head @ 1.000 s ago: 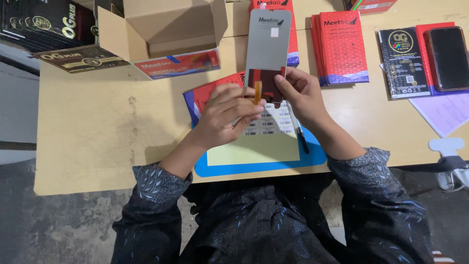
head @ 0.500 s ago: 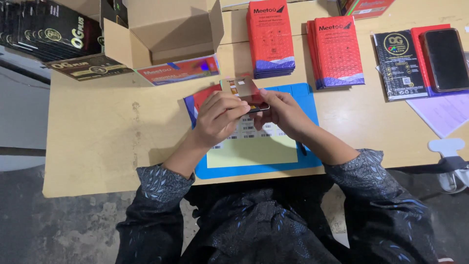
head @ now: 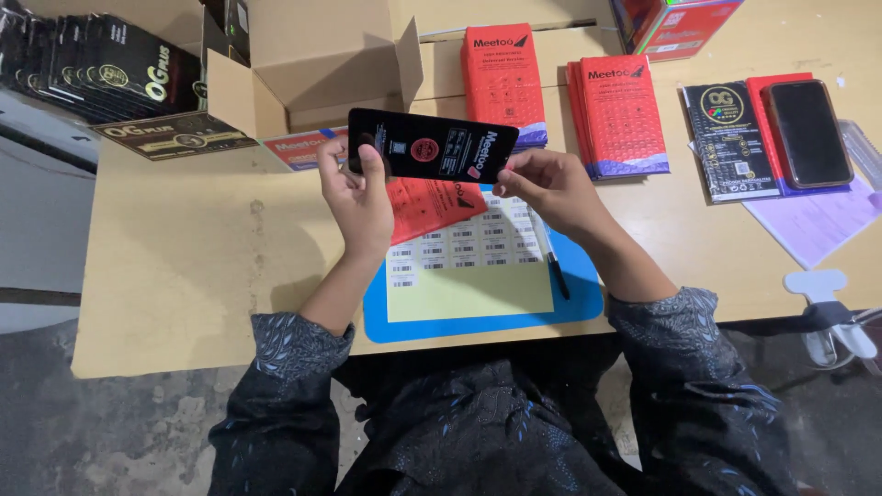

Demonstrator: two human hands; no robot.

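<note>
I hold a flat black phone screen panel (head: 432, 145) sideways above the table, its glossy face with round stickers turned toward me. My left hand (head: 356, 197) grips its left end, thumb on the face. My right hand (head: 544, 188) pinches its right end. Below the panel lie a red sleeve package (head: 428, 204), a sheet of barcode labels (head: 464, 248) and a yellow sheet (head: 469, 296) on a blue mat (head: 579, 292). A black pen (head: 556, 272) rests on the mat near my right wrist.
An open cardboard box (head: 312, 64) stands at the back left beside black boxes (head: 110, 69). Two stacks of red packages (head: 503, 78) (head: 620, 106) sit behind the mat. At right lie a black package (head: 730, 138), a phone (head: 808, 133) and paper (head: 818, 220).
The panel was held upright showing its grey back and orange flex cable. It was lowered and flipped, and now both hands hold it sideways with the black face up.
</note>
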